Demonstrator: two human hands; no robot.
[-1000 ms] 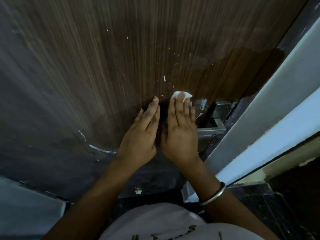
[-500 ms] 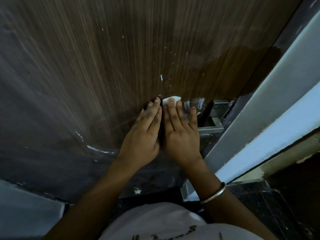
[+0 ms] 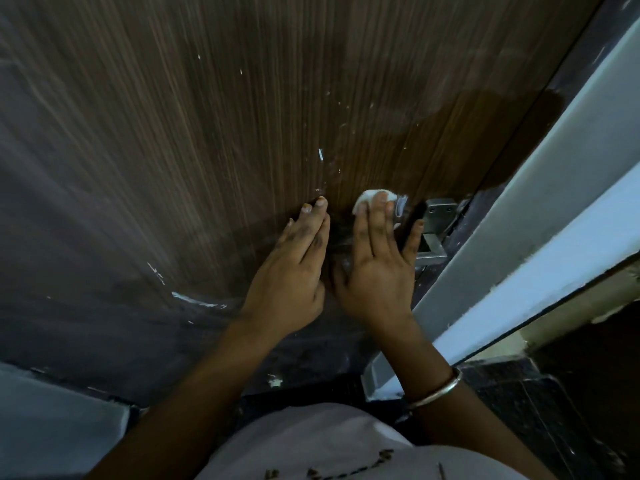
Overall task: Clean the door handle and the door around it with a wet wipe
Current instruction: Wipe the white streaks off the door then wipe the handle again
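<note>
- Here, we face a dark wood-grain door [image 3: 242, 133] that fills most of the view, its right edge running diagonally beside a pale grey door frame [image 3: 540, 216].
- To the left and above our hands the door face is broad and unobstructed, marked only by small white flecks and a pale smear [image 3: 194, 299] low on the left.
- On the right, room is tight: the metal door handle [image 3: 431, 245] and its latch plate [image 3: 440, 209] sit just beside the frame.
- Our right hand [image 3: 377, 271] lies flat on the door, fingers spread and pointing up, pressing a white wet wipe [image 3: 367, 199] under its fingertips; the wipe bunches out above them, touching the door just left of the handle.
- The little finger of that hand reaches toward the handle; we cannot tell whether it touches the metal.
- Our left hand [image 3: 294, 271] rests open and flat on the door just beside the right one, fingers held close together and pointing up, gripping nothing.
- The two hands sit side by side, nearly touching at the thumbs.
- A metal bangle [image 3: 436, 393] circles our right wrist.
- Below, we see our light shirt [image 3: 329, 445] and a strip of dark floor [image 3: 536, 410] by the foot of the frame.
</note>
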